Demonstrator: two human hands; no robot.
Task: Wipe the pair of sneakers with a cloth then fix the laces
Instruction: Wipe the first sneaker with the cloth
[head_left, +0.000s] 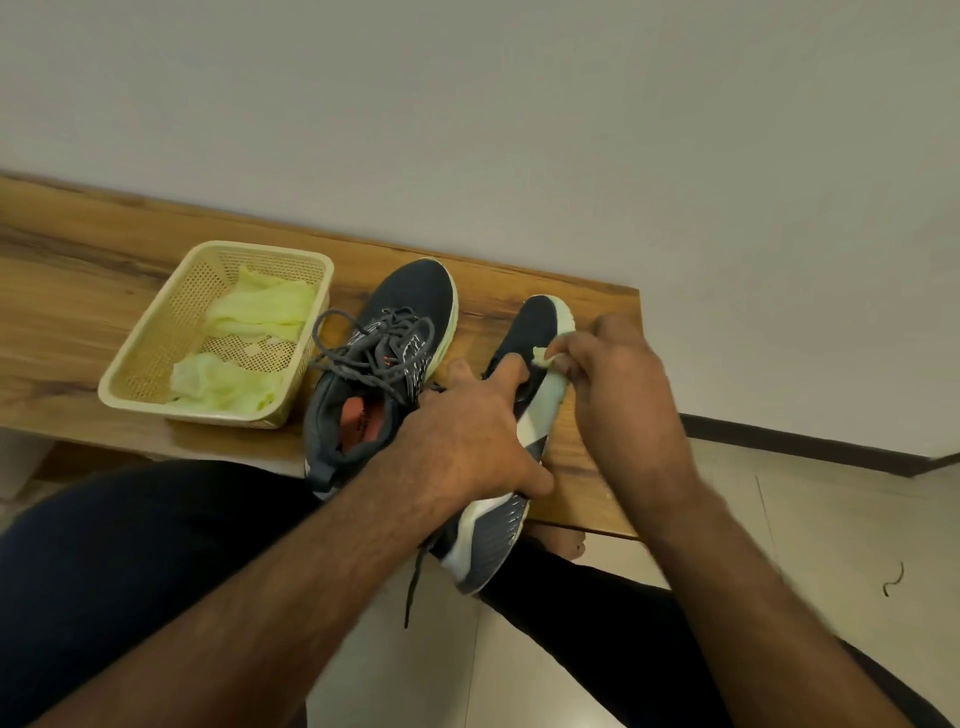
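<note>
Two dark grey sneakers with pale soles are on a wooden bench. One sneaker stands upright, its laces loose and tangled on top. The other sneaker lies tilted on its side, sole facing right, heel over the bench's front edge. My left hand grips this tilted sneaker round its middle, index finger stretched along the upper. My right hand pinches a small pale green cloth against the sole's edge near the toe. A lace end dangles below the heel.
A cream plastic basket holding crumpled pale green cloths sits left of the sneakers. The bench backs onto a white wall. My legs in dark trousers are below; tiled floor lies to the right.
</note>
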